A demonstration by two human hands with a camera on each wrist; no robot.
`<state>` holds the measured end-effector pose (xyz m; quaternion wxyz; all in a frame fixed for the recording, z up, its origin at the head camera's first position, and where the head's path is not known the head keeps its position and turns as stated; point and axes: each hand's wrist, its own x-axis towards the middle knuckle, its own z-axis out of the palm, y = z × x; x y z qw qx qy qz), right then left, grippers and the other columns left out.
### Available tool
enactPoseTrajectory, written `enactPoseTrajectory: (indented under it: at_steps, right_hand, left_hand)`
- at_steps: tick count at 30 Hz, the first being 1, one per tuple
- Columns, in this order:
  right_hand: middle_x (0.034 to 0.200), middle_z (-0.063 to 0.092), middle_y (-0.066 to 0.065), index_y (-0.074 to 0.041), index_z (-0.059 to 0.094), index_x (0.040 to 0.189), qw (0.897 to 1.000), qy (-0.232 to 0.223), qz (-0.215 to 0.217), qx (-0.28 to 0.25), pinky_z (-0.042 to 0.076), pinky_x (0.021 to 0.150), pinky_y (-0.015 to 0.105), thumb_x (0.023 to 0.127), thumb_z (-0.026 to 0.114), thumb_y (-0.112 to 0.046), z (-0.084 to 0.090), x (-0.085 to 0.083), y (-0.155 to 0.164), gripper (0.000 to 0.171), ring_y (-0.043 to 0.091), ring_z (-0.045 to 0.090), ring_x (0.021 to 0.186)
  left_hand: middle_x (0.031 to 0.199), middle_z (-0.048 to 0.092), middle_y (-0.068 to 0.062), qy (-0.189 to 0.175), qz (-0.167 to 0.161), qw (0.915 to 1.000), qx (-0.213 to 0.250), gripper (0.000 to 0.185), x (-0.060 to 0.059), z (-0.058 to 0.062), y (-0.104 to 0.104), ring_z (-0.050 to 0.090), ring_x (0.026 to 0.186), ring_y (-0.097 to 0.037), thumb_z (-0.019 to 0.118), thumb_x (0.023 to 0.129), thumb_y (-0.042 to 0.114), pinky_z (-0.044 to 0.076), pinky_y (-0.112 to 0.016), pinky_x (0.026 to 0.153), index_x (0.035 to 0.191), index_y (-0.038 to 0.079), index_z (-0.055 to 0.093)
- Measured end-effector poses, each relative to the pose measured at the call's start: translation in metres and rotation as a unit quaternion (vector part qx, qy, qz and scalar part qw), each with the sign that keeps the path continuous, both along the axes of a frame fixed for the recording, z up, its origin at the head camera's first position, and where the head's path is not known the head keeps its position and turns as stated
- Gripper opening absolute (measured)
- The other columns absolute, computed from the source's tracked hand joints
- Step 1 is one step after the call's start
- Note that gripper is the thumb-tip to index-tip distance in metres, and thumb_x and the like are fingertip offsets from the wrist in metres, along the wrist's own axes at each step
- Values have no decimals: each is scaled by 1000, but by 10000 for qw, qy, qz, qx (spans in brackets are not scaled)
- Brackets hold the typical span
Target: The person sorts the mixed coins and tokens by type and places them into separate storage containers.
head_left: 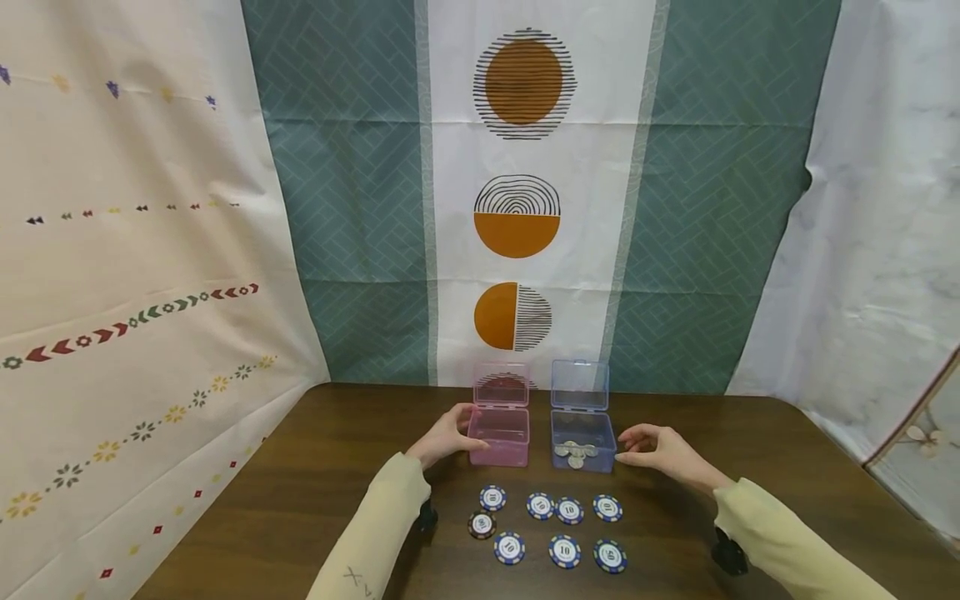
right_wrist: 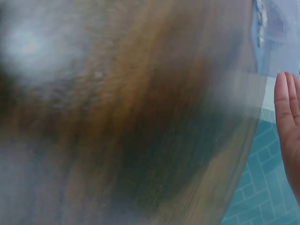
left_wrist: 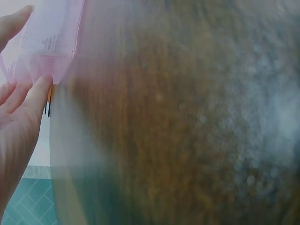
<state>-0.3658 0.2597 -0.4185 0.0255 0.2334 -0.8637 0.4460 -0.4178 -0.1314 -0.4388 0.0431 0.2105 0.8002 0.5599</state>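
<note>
A pink clear box stands with its lid up at the back of the brown table. My left hand rests against its left side, the fingers fairly straight. In the left wrist view the fingertips touch the pink box. Beside it stands a blue clear box, lid up, with several coins inside. My right hand hovers just right of the blue box, fingers relaxed and empty. The right wrist view shows straight fingers below the blue box.
Several blue-and-white poker chips and one dark chip lie in two rows in front of the boxes. Patterned curtains hang behind the table and along the left side. Both wrist views are mostly blurred.
</note>
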Motion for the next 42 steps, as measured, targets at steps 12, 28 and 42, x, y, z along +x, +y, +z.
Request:
enactPoseTrajectory:
  at_steps: [12,28,42]
  right_hand:
    - [85,63,-1,-6,67,91,9944,-147,772,704,47,64,28,81,69,-23,-8,5,1,20,17,55,72]
    - [80,63,3,-4,68,94,9835,84,1703,601,48,54,28,76,73,-20,-15,14,-7,24,14,57,64]
    - [83,58,-1,-6,67,98,9798,148,1695,1052,46,60,27,72,77,-25,-18,16,-14,34,15,54,69]
  left_hand:
    - [129,42,-18,38,-10,9999,-101,76,1,1,0,37,120,-37,79,70,18,31,-51,93,129,-1,35]
    - [128,42,-19,124,-18,9997,-222,74,0,2,0,38,119,-37,79,70,17,29,-52,94,128,-1,36]
    - [129,41,-20,18,6,9998,-182,75,1,3,1,38,118,-36,79,70,16,29,-51,94,128,-2,35]
